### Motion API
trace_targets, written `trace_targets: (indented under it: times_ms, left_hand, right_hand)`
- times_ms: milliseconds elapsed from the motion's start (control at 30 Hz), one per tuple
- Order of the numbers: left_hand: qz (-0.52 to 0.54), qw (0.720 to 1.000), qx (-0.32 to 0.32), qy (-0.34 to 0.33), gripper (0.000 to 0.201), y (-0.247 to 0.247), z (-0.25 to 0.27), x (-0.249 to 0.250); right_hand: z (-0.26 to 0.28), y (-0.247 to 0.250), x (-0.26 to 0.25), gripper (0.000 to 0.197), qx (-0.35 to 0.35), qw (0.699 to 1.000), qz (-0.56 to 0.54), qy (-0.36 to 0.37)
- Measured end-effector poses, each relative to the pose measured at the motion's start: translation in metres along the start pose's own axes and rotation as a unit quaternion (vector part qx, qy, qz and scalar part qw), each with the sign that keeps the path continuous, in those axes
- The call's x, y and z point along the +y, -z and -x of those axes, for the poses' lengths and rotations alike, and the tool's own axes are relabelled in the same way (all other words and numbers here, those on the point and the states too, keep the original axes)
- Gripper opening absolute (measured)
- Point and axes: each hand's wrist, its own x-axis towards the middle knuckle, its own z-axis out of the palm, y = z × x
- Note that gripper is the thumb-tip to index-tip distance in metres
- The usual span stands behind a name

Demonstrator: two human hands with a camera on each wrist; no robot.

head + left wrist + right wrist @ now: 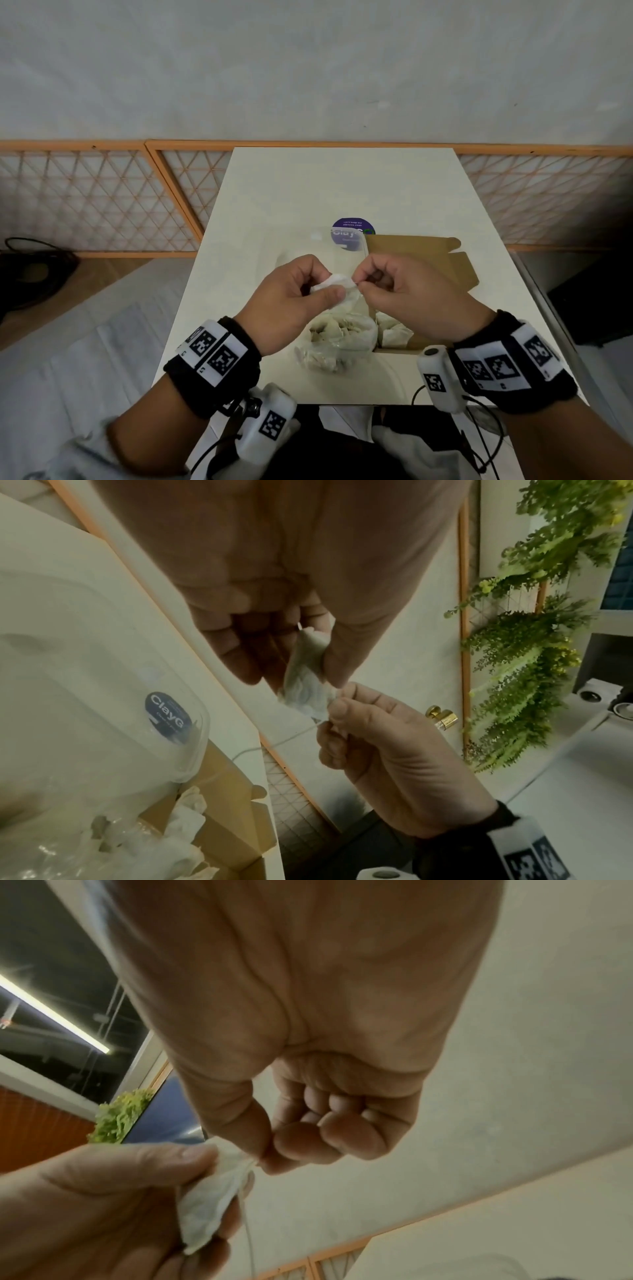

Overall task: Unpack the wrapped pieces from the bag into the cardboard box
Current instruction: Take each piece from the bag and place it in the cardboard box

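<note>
A white wrapped piece [334,286] is held above the table's near middle, the left hand [291,301] pinching its body while the right hand [407,291] pinches its edge, apparently peeling the wrap. Below lie the clear bag [337,337] and, toward the right edge, the cardboard box [428,253], placed close for dropping

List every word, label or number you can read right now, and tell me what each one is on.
"ClayG": round dark blue sticker on the clear plastic bag.
Small print under "ClayG" on that sticker: too blurred to read.
White lines at the sticker's top in the head view: too small to read reliably.
Black-and-white square code markers on the wristbands: patterns only, no readable text.
White wrapped piece held by both hands: no print visible.
</note>
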Motion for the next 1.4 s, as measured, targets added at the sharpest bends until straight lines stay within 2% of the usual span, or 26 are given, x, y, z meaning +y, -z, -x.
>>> trace_targets:
  times_ms: [67,167,300,433,533,667,800,933,1100,1200,1300,1400]
  left_hand:
    - [-0.009,1.000,0.007,0.011,0.040,0.000,0.000,0.001]
    - [-0.026,1.000,0.009,0.015,0.026,-0.003,-0.001,0.002]
    - [-0.059,0.998,-0.014,0.011,0.023,-0.008,-0.004,0.004]
    - [-0.091,0.996,-0.025,-0.001,0.003,-0.010,-0.008,0.007]
    - [-0.072,0.997,-0.006,-0.011,0.004,-0.007,-0.009,0.010]
    - [0.011,0.999,0.035,-0.017,0.008,-0.003,-0.011,0.016]
    - [0.108,0.994,0.007,-0.014,0.010,-0.002,-0.013,0.025]
    - [0.095,0.994,0.047,0.004,0.014,0.006,-0.018,0.013]
    - [0.076,0.993,0.083,0.029,0.009,0.009,-0.021,0.000]
    - [0.090,0.991,0.083,0.046,0.011,0.008,-0.020,-0.005]
    - [0.089,0.992,0.076,0.053,0.016,0.007,-0.018,-0.007]
    - [0.056,0.994,0.080,0.042,0.009,0.009,-0.016,-0.010]
  right_hand:
    - [-0.001,0.000,-0.003,0.015,-0.002,0.998,0.058,-0.003]
    - [-0.001,0.000,-0.009,0.014,0.008,0.993,0.115,0.004]
    - [0.000,0.001,-0.015,0.010,0.046,0.993,0.105,0.035]
    - [-0.004,0.001,-0.014,0.010,0.052,0.993,0.098,0.044]
    - [-0.011,-0.001,-0.004,0.011,0.058,0.995,0.067,0.035]
    - [-0.018,-0.011,0.011,0.010,0.057,0.998,0.000,0.014]
    - [-0.020,-0.028,0.025,0.008,0.018,1.000,0.002,-0.015]
    - [-0.019,-0.045,0.053,0.014,-0.015,0.993,0.100,-0.058]
    - [-0.029,-0.076,0.077,0.030,-0.054,0.966,0.226,-0.112]
    - [-0.033,-0.091,0.084,0.035,-0.069,0.961,0.235,-0.132]
    - [-0.032,-0.097,0.083,0.019,-0.079,0.966,0.210,-0.130]
    - [-0.028,-0.087,0.080,0.009,-0.040,0.981,0.143,-0.121]
